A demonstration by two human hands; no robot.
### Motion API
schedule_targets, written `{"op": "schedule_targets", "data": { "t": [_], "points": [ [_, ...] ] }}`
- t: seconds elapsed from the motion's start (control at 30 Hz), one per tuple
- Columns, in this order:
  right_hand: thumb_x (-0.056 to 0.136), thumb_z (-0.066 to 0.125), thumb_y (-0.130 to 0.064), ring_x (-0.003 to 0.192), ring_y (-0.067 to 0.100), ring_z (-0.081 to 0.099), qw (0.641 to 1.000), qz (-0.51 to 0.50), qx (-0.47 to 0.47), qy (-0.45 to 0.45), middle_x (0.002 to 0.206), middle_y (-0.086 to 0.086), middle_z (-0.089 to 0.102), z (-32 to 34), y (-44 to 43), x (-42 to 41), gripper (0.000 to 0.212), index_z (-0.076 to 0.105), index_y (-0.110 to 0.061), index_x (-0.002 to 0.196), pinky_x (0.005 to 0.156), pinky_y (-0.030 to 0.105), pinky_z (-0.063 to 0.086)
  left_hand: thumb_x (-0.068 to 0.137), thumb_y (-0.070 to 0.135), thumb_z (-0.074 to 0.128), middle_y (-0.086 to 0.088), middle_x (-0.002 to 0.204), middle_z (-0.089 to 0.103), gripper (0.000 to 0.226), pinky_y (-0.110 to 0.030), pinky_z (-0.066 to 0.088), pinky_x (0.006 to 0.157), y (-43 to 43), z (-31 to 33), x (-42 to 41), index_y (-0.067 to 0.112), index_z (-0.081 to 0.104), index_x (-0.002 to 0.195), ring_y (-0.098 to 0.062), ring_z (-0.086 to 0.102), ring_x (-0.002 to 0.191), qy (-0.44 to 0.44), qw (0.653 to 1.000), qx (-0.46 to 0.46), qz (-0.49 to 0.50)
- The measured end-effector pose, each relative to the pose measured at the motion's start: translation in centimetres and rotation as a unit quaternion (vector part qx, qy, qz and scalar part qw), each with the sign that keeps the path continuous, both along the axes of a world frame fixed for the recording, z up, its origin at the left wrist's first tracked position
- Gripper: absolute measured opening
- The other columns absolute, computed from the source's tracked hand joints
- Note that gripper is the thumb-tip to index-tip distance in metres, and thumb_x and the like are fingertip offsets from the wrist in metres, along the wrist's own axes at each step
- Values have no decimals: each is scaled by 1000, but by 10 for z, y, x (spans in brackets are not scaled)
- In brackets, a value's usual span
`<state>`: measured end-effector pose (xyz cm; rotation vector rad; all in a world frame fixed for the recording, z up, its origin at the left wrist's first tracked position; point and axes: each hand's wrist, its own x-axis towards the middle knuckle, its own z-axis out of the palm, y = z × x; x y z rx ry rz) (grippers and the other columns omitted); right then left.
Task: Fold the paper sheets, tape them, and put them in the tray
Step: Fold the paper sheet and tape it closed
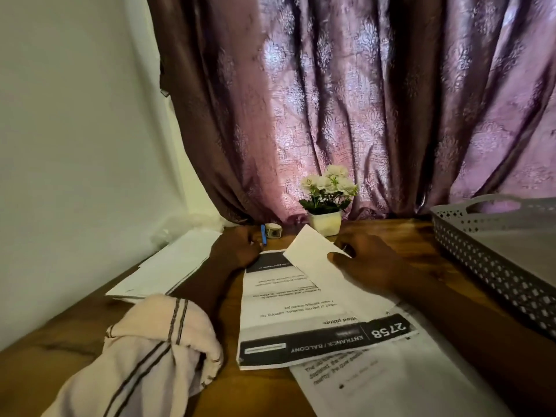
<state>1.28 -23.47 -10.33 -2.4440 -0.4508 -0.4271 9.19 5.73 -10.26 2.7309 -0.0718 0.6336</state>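
a purple-brown patterned curtain (361, 100) hangs across the back, its folds reaching down to the far edge of the wooden table (255, 392). a small white pot (326, 222) of white flowers (329, 182) stands on the table close against the curtain. a thin blue object (264, 234), too small to identify, lies left of the pot, and a plain pale wall (75, 115) fills the left side.

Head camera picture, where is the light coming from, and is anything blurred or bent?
Head view: light glows through the curtain, leaving the left hand and right hand dark; head view: the right hand and the paper sheet it pinches look smeared; head view: the tray rim seems bowed by the wide lens.
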Motion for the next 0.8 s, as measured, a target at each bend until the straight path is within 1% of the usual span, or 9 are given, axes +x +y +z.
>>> {"op": "schedule_targets", "data": {
  "t": [0.1,0.17,0.2,0.27,0.33,0.43,0.53,0.7,0.8],
  "points": [
    [98,59,-39,79,15,60,1000,1,-26,-16,76,-15,57,-7,7,1,16,60,-35,83,71,34,47,84,61,63,-3,125,64,50,-45,43,104,8,7,-11,29,65,122,-28,58,121,-31,990,72,117],
    [99,58,-39,82,16,61,999,14,-41,-18,78,-15,58,-7,12,0,9,64,-35,94,75,37,50,86,63,62,-7,133,60,60,-47,40,107,25,11,-19,24,56,131,-30,55,127,22,975,119,189],
    [99,58,-39,82,17,63,998,21,-49,-19,80,-12,61,-7,14,-1,9,66,-35,96,75,38,52,86,62,62,-8,134,60,62,-46,42,107,33,11,-23,22,54,132,-30,56,127,48,972,124,194],
    [99,58,-42,82,16,63,997,27,-73,-26,86,-9,66,-4,16,-5,13,69,-34,100,72,35,51,90,54,65,-9,131,64,57,-42,49,101,45,9,-29,16,57,131,-29,60,123,59,972,128,187],
    [99,57,-46,84,15,63,994,28,-100,-24,89,-9,65,-3,16,-8,15,68,-36,98,68,32,46,92,46,67,-10,125,68,49,-38,52,95,49,8,-36,13,62,127,-29,64,116,39,971,142,191],
    [98,57,-51,84,14,63,993,27,-113,-13,87,-12,64,-3,15,-5,21,63,-36,85,68,31,47,88,62,66,-8,123,68,59,-37,51,92,51,11,-40,14,63,122,-28,63,116,52,974,123,182],
    [95,60,-53,84,10,64,995,37,-90,-8,87,-14,66,-3,13,-3,21,70,-35,89,75,34,55,81,71,68,-4,125,66,68,-36,48,95,54,12,-42,17,65,122,-25,59,120,72,980,92,159],
    [93,63,-53,83,5,63,997,40,-71,2,88,-15,67,-5,11,2,24,73,-32,92,78,35,57,83,53,78,-3,123,69,53,-35,47,99,49,16,-40,18,70,123,-24,59,121,51,988,76,122],
    [93,63,-53,83,4,62,996,42,-75,1,89,-15,68,-6,12,3,24,74,-31,95,77,34,57,88,54,70,-6,109,75,46,-35,53,87,40,15,-41,14,74,109,-25,66,101,33,982,134,127]
  ]
}}
